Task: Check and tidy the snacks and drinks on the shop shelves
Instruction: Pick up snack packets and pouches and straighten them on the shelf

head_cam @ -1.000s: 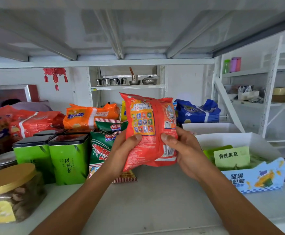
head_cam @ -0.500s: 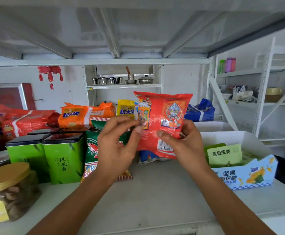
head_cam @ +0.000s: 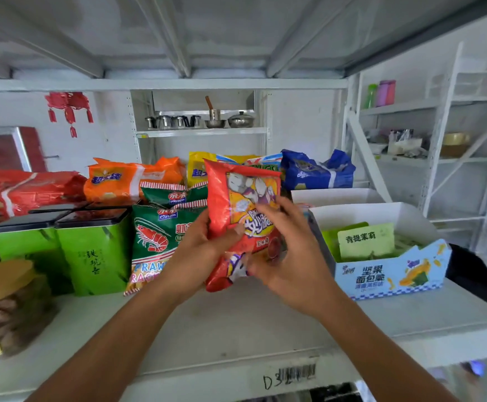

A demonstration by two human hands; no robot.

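Observation:
A red snack bag stands upright above the white shelf, its printed front turned toward me. My left hand grips its lower left edge with the thumb on the front. My right hand holds the right side, fingers spread over the picture. Just left of the bag are green prawn cracker packs.
Two green tea tins and a gold-lidded jar fill the left side. Orange, red and blue bags line the back. A blue-and-white display box with a green label sits at the right.
The red bag has been turned round from its back side to its printed front and lowered toward the shelf. Both hands shifted their hold on it.

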